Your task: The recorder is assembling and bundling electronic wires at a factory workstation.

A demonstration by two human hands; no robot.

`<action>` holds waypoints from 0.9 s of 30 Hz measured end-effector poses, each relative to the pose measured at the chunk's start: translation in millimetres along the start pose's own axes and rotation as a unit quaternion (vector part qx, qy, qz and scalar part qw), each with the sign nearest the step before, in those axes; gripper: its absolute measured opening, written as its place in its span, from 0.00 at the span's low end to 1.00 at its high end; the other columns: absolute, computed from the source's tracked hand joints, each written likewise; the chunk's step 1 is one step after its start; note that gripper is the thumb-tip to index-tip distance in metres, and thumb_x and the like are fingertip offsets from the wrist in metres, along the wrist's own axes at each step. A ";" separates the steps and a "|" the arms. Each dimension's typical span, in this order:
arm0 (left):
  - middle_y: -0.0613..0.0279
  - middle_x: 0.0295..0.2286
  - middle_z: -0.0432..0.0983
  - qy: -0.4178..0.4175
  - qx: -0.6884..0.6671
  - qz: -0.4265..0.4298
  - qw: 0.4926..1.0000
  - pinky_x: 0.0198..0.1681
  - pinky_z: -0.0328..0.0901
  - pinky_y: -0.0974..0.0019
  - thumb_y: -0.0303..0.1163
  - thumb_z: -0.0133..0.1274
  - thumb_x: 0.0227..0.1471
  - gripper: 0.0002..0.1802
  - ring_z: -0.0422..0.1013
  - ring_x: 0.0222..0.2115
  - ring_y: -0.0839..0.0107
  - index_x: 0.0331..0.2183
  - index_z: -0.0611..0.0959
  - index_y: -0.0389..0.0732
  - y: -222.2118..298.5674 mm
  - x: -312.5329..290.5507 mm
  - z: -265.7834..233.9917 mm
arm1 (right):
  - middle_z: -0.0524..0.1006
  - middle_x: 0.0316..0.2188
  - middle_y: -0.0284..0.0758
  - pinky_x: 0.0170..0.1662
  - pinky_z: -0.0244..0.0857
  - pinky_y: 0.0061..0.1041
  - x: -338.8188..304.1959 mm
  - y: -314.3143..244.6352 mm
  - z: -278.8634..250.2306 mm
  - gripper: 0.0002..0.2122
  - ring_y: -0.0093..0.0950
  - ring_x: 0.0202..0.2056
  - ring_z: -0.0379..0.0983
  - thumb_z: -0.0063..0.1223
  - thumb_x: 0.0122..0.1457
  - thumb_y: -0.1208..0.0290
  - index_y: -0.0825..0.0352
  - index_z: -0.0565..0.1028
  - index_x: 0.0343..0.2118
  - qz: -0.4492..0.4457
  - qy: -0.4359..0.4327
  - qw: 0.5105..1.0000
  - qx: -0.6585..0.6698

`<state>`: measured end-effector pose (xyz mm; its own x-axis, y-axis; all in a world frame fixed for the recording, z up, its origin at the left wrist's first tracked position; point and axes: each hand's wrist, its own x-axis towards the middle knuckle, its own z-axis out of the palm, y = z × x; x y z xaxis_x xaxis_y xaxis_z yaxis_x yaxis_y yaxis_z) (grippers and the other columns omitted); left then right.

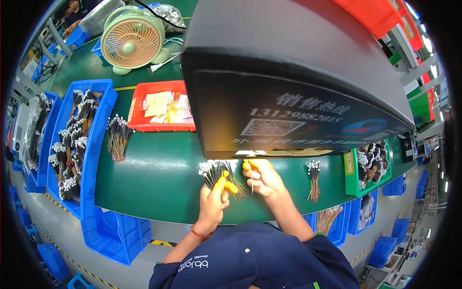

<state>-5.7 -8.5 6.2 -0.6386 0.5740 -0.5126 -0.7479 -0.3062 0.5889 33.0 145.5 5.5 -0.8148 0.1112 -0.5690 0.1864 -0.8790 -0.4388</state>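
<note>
My left hand (211, 201), with yellow finger cots on some fingertips, is closed round a bundle of thin dark wires with white connectors (209, 169) just above the green table. To its right, my right hand (267, 181) is pinched, also wearing yellow finger cots. Its fingertips are close to the lower edge of a big black box-shaped device (288, 115). A thin pale strand hangs below those fingers, too fine to identify. One more wire bundle (314, 181) lies right of my right hand, and another bundle (119, 139) lies at the left.
A red tray (138, 126) with papers and bags stands behind the hands. Blue bins (105, 108) full of wire bundles line the left side. A green bin (353, 185) of wire bundles stands at the right. A green fan (128, 47) sits farther back. The black device overhangs the table (159, 188).
</note>
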 end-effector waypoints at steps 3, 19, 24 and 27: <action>0.62 0.20 0.71 -0.011 0.001 0.004 1.000 0.09 0.47 0.84 0.30 0.41 0.51 0.07 0.55 0.12 0.86 0.31 0.71 0.38 -1.5 2.7 -3.2 | 0.66 0.17 0.29 0.09 0.47 0.09 -0.7 1.7 -0.1 0.07 0.11 0.12 0.54 0.41 0.54 0.72 0.69 0.67 0.22 -0.024 0.026 0.999 0.009; 0.61 0.24 0.72 -0.018 -0.003 0.017 1.000 0.12 0.59 0.80 0.24 0.46 0.47 0.08 0.66 0.18 0.79 0.34 0.72 0.36 -7.8 4.1 0.4 | 0.68 0.18 0.31 0.11 0.50 0.11 -10.4 13.0 10.7 0.07 0.13 0.13 0.55 0.46 0.52 0.71 0.70 0.69 0.24 -0.062 0.009 0.975 -0.214; 0.61 0.23 0.72 0.008 0.006 0.002 1.000 0.11 0.54 0.83 0.25 0.46 0.48 0.08 0.62 0.16 0.83 0.34 0.72 0.37 -0.3 1.9 2.8 | 0.66 0.18 0.30 0.08 0.46 0.09 1.0 4.2 -1.5 0.07 0.13 0.12 0.53 0.44 0.53 0.70 0.68 0.68 0.24 0.001 -0.013 1.000 -0.022; 0.61 0.22 0.72 0.002 0.011 0.011 1.000 0.11 0.50 0.84 0.25 0.45 0.48 0.06 0.59 0.15 0.85 0.32 0.72 0.37 -0.4 2.1 1.0 | 0.66 0.17 0.29 0.08 0.46 0.09 2.8 4.7 2.6 0.07 0.12 0.12 0.53 0.43 0.54 0.70 0.68 0.67 0.24 -0.013 0.022 0.999 0.037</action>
<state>-6.5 -6.4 5.5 -0.6550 0.5643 -0.5025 -0.7300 -0.3008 0.6137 30.2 140.4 3.6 -0.7940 0.1520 -0.5886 0.1239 -0.9074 -0.4015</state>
